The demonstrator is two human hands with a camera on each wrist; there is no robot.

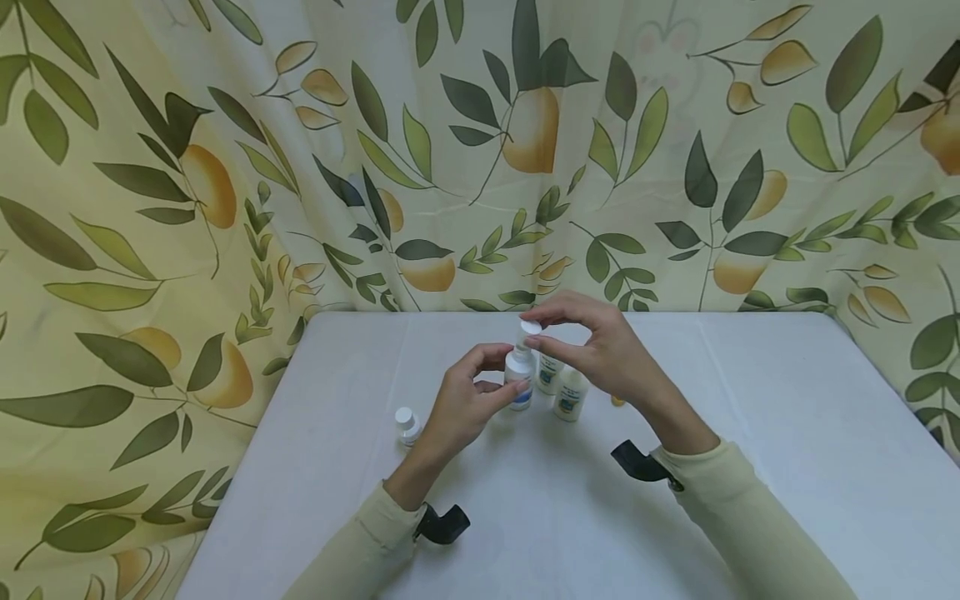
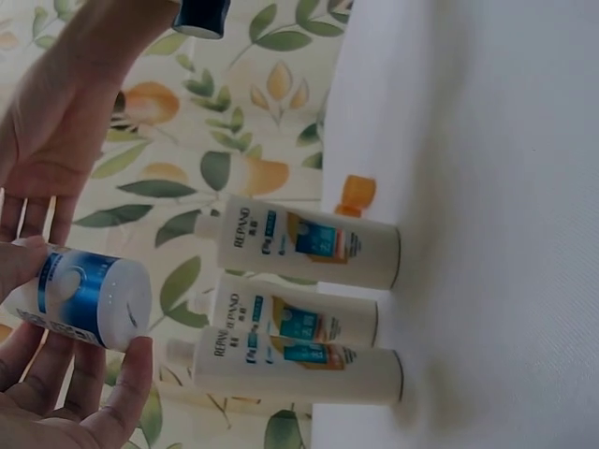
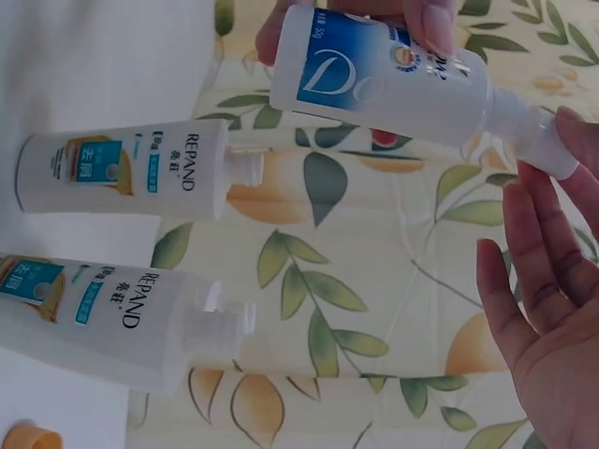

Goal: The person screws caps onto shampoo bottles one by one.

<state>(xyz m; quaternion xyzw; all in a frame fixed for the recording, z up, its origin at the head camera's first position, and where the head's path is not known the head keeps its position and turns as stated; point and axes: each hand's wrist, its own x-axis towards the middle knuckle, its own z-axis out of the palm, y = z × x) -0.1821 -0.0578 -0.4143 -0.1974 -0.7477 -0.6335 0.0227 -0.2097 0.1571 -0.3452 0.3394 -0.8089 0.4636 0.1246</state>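
Left hand point(image 1: 463, 400) grips blue-labelled bottle point(image 3: 374, 79); right hand point(image 1: 606, 346) pinches white cap point(image 1: 531, 327) at its top. REPAND bottles point(image 1: 569, 400) stand near right hand.

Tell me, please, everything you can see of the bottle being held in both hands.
The bottle is white, smooth and plastic-looking, with a blue label bearing white lettering, a narrower neck and a white cap. It is held roughly upright, off the table, near other white bottles. The left hand grips its body; the right hand pinches the cap. Whether the cap is loose cannot be told.
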